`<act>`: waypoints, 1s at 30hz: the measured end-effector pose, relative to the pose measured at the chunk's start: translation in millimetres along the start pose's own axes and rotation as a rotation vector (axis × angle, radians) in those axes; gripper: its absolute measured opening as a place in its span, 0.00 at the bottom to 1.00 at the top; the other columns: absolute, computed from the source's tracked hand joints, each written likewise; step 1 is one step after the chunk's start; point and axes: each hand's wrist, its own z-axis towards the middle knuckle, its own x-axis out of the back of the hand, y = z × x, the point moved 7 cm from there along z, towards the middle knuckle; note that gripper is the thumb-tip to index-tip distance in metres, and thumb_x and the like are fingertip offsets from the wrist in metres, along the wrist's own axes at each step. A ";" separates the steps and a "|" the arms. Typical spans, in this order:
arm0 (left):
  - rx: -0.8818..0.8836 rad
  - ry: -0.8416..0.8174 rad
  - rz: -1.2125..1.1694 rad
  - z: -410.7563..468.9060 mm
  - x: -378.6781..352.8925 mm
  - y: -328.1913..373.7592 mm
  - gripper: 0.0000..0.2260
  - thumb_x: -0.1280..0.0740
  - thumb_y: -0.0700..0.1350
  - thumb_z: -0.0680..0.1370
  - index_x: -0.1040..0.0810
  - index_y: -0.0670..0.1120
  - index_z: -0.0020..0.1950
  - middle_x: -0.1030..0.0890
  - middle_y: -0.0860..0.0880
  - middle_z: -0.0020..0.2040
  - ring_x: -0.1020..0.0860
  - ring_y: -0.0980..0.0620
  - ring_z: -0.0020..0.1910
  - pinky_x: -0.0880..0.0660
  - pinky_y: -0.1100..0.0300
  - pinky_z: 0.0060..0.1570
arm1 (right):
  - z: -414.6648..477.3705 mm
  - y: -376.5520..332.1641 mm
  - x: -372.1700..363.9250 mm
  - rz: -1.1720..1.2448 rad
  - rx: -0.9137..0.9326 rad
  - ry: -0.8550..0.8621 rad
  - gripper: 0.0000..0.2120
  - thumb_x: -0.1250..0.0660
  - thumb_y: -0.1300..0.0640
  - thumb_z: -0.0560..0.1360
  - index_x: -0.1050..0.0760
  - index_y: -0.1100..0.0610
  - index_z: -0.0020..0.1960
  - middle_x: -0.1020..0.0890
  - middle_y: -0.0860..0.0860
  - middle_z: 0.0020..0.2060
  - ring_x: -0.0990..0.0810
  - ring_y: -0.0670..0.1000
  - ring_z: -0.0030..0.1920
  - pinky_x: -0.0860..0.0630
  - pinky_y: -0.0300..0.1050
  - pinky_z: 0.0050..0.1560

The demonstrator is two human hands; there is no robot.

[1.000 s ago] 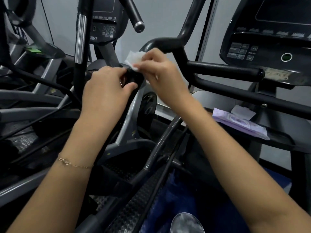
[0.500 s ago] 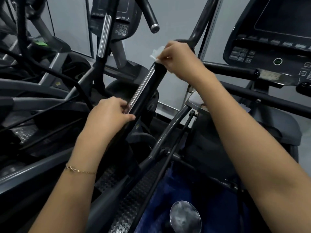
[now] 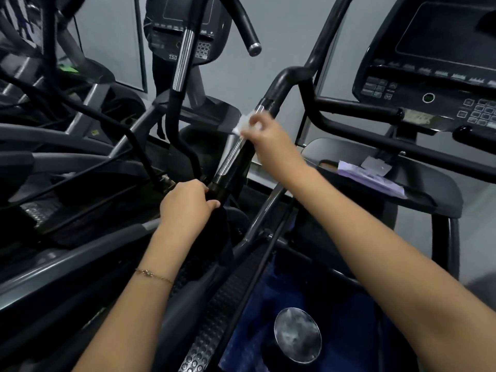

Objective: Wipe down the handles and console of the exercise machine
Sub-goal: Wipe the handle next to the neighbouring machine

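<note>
Compared with half a second ago, the right hand (image 3: 268, 140) is sitting lower on the moving handle (image 3: 236, 159). It is now clear of the upper bend and over the top of the chrome strip. The left hand (image 3: 188, 202) is also gripping further down than before, its fingers wrapping round the black base of the same handle, just below the chrome. The right hand's fingers are pinching a white wipe (image 3: 243, 126) and pressing it against the handle's left side. The purple pack of wipes (image 3: 371, 179), hidden behind the right arm a moment ago, is showing again on the machine's side tray (image 3: 440, 194).

Counting: two hands are working, both on one handle. One wipe is in use and one pack is lying on the tray. Two consoles are showing, the near console (image 3: 429, 65) at upper right and the neighbouring machine's console (image 3: 193, 28) behind the handle. One thin bracelet (image 3: 154, 275) is circling the left wrist.
</note>
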 end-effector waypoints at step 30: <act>0.093 0.084 0.304 -145.4 33.6 -94.2 0.16 0.37 0.55 0.78 0.25 0.54 0.65 0.22 0.55 0.57 0.21 0.53 0.55 0.26 0.59 0.45 | -140.6 -133.4 -87.7 0.541 -0.082 0.035 0.12 0.36 0.70 0.73 0.20 0.63 0.53 0.19 0.55 0.48 0.22 0.56 0.45 0.24 0.42 0.48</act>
